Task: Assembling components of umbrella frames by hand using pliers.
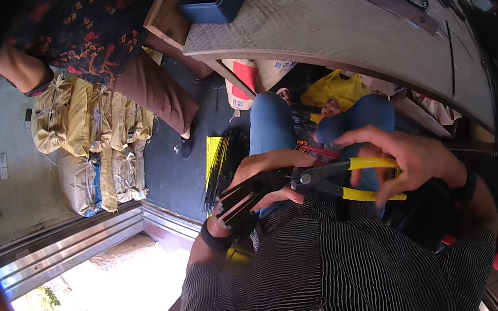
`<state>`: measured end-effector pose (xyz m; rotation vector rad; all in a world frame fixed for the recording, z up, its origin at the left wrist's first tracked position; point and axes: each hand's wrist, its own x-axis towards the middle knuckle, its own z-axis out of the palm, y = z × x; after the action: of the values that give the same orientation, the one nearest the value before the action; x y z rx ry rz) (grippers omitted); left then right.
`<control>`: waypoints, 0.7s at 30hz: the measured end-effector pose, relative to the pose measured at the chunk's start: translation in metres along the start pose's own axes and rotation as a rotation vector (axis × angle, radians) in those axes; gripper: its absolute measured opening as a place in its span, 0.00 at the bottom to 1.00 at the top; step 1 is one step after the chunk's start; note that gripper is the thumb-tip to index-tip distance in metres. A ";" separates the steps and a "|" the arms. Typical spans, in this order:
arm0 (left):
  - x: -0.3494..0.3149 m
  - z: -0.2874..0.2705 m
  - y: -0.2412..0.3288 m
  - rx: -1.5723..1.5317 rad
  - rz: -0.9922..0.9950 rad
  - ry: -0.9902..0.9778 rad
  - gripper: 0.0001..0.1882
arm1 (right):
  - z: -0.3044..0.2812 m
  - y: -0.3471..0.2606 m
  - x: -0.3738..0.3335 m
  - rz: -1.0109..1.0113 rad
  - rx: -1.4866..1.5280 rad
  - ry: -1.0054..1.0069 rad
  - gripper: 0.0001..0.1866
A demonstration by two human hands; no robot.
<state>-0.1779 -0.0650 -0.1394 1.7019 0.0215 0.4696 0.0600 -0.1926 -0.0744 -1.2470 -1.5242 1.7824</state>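
Observation:
My left hand [269, 169] is closed around a bundle of thin black rods with pale tips [244, 199], joined at a dark hub; it looks like a folded umbrella frame. The rods point down and left over my left wrist. In my right hand [410, 165] is a pair of pliers with yellow handles [371, 164], the handles spread apart. The metal head of the pliers meets the hub end of the bundle, beside my left fingers. What the jaws touch is hidden. Both hands are above my lap, in front of my blue jeans [274, 124].
A worktable [318, 31] stands ahead, bearing a blue-grey bin [216, 13]. Beneath it lies a yellow plastic bag [336, 90]. More black rods [218, 167] lie left of my knees. Tied sacks [102, 126] and a person in brown trousers [157, 96] are at left, near a bright doorway.

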 end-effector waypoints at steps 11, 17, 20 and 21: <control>-0.007 0.018 -0.007 0.199 -0.165 0.360 0.29 | 0.024 0.031 0.012 -0.307 -1.263 0.601 0.16; -0.003 0.019 -0.011 -0.052 -0.170 0.389 0.41 | 0.046 0.094 0.043 -0.343 -1.072 0.643 0.16; -0.004 0.010 -0.013 -0.098 -0.063 0.318 0.46 | 0.068 0.105 0.064 -0.244 -0.237 0.640 0.16; -0.005 0.008 -0.010 -0.020 -0.118 0.323 0.46 | 0.065 0.101 0.062 -0.341 -0.390 0.729 0.16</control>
<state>-0.1770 -0.0716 -0.1513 1.5797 0.3484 0.6490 -0.0053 -0.2007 -0.1926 -1.4787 -1.5326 0.7028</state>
